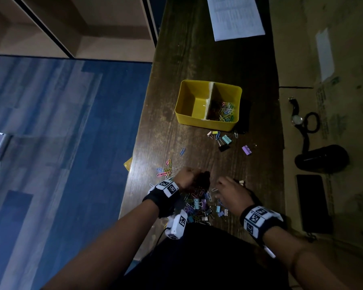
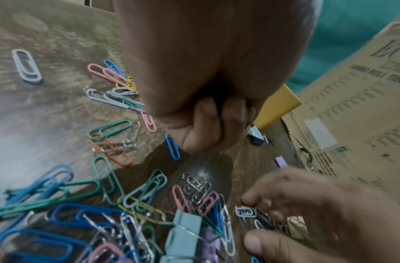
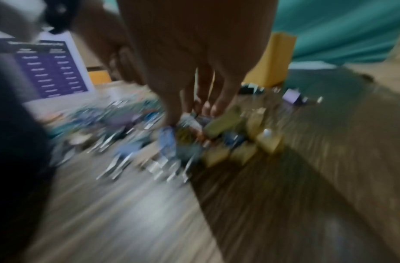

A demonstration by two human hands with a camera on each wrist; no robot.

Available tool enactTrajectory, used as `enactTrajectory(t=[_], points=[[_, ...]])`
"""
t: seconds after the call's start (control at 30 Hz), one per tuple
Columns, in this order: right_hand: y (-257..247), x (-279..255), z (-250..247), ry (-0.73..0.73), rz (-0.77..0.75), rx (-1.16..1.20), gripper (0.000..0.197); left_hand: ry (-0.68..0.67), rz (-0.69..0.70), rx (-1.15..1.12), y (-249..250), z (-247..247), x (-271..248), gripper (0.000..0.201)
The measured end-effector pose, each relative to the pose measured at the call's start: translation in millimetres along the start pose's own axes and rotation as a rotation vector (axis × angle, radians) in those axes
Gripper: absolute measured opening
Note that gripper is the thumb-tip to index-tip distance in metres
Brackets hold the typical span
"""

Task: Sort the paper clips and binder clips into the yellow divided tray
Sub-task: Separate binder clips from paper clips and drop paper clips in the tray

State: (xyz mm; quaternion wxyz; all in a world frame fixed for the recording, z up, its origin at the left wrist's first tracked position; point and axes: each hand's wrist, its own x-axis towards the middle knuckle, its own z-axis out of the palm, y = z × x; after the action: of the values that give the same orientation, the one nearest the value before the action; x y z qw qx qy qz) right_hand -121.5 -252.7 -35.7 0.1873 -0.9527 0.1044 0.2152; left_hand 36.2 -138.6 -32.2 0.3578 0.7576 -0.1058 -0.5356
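Sorting in progress on a dark wooden table (image 1: pixel 197 59). Item: yellow divided tray (image 1: pixel 189 119), well ahead of both hands; right compartment holds coloured paper clips (image 1: pixel 225 113), left compartment looks empty. Item: mixed pile of paper clips and binder clips (image 1: pixel 199 204), between the wrists at the near edge. Left hand (image 1: pixel 187 177) is fisted, fingers curled tight; whether it encloses clips cannot be told. Right hand (image 1: pixel 232 192) pinches at small clips in the pile, though its wrist view is too blurred to confirm a hold. Stray binder clips (image 1: pixel 225 141) lie just before the tray. Risks, as judged: tangled clips lifting together and landing in the wrong compartment; loose clips sliding off the near edge.
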Motion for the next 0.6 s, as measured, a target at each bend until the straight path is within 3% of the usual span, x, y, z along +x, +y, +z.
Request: enactTrajectory(t=[0.13,0.23,0.33,0.47,0.53,0.6], points=[[-12,-7,9,-0.001,0.019,0.031,0.042,0.002,-0.013,-0.010,-3,-3,-1,0.041],[-17,-3,5,0.016,0.105,0.135,0.031,0.024,-0.050,0.025,-6,-3,-2,0.040],[-18,3,-5,0.021,0.262,0.476,0.016,0.025,-0.086,0.045,-7,-2,-3,0.045],[-29,9,-27,0.088,0.366,1.064,0.028,-0.057,-0.086,-0.050,-8,1,-5,0.061],[-37,10,-38,0.128,0.318,1.184,0.031,-0.080,-0.085,-0.092,-9,5,-3,0.074],[-42,14,-43,0.136,0.283,1.154,0.031,-0.076,-0.072,-0.129,-8,9,0,0.081]])
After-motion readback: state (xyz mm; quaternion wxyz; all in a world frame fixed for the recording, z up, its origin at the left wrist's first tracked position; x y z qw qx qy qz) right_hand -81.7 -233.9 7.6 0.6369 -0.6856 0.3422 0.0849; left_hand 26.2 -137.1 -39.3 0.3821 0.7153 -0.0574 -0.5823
